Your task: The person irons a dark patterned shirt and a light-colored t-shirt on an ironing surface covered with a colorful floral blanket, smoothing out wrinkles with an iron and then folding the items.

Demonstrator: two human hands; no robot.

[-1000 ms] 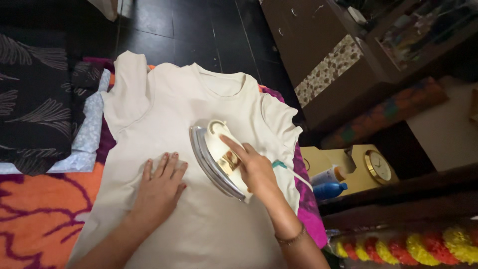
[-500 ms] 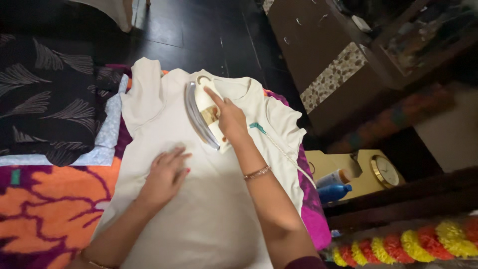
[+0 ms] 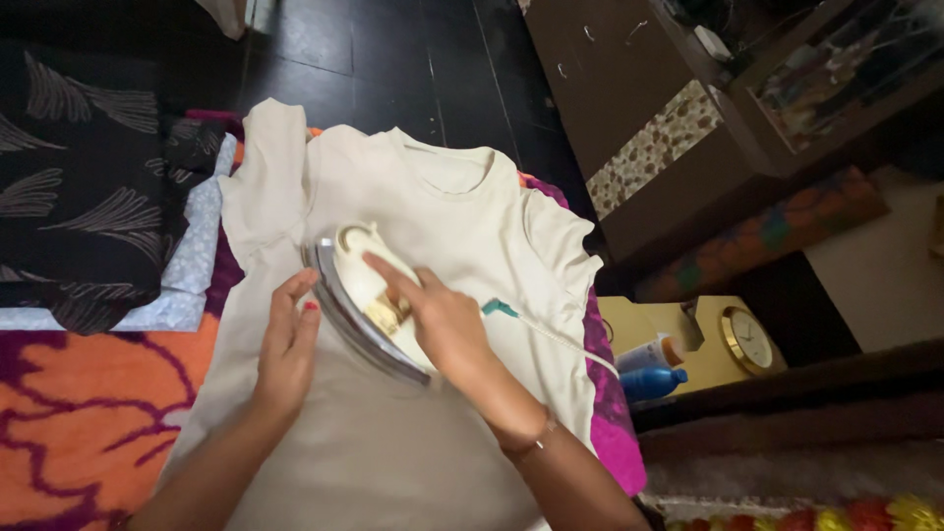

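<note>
Centre: shirt (image 3: 433, 295) lies flat on the patterned cloth (image 3: 59, 423).
On shirt: iron (image 3: 364, 295), mid-frame.
Left hand (image 3: 287, 339): on the shirt, just left of the iron.
Right hand (image 3: 442, 320): on the iron's handle.
Right, lower: clock (image 3: 749, 339), with bottles (image 3: 651, 369) to its left.
Upper left: folded fabric (image 3: 79, 197).

Cream T-shirt (image 3: 433, 216): matt knit cloth, smooth where spread flat, faint creases at the sleeves. Electric iron (image 3: 369, 300): glossy cream plastic body, polished metal soleplate rim along its 8 o'clock edge. At 9 o'clock of the shirt, black leaf-print fabric (image 3: 79, 197), matt weave. At 7 o'clock, orange patterned cloth (image 3: 88, 413), soft, matt. At 3 o'clock, round clock (image 3: 749, 339), shiny gilt metal rim. At 12 o'clock, dark floor (image 3: 364, 59), glossy.
</note>
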